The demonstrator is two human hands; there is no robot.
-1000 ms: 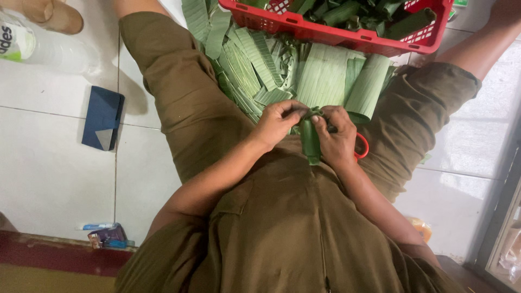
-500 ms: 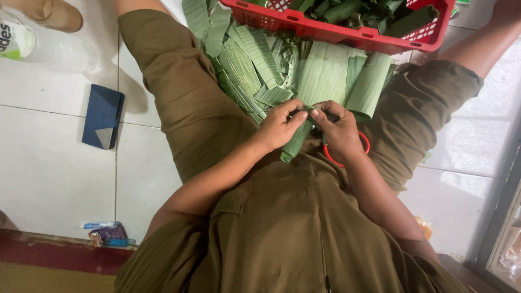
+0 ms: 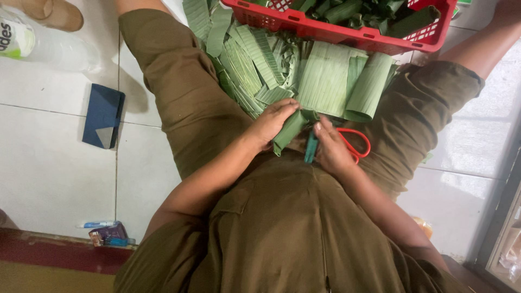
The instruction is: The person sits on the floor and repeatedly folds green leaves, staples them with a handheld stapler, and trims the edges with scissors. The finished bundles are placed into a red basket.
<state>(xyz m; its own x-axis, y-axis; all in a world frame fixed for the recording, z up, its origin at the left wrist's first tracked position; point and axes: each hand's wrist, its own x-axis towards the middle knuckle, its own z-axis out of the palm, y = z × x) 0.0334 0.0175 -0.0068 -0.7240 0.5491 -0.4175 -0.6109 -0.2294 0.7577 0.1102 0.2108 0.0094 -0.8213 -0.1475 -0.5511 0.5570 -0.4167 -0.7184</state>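
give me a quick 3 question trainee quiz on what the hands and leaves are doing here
1. True or false: the left hand grips a folded green leaf piece.
2. What colour are the scissors' handles by the right hand?
3. The red crate holds: A) bottles B) rolled green leaves C) shoes

Key: 1 true; 2 red; 3 B

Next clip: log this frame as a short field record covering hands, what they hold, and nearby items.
left hand: grips a folded green leaf strip
right hand: touches the strip's end, beside red-handled scissors
leaf pile: cut leaf pieces between the legs
crate: red, holds rolled leaves
floor: white tiles; dark blue flat case, plastic bottle
posture: seated, olive clothing
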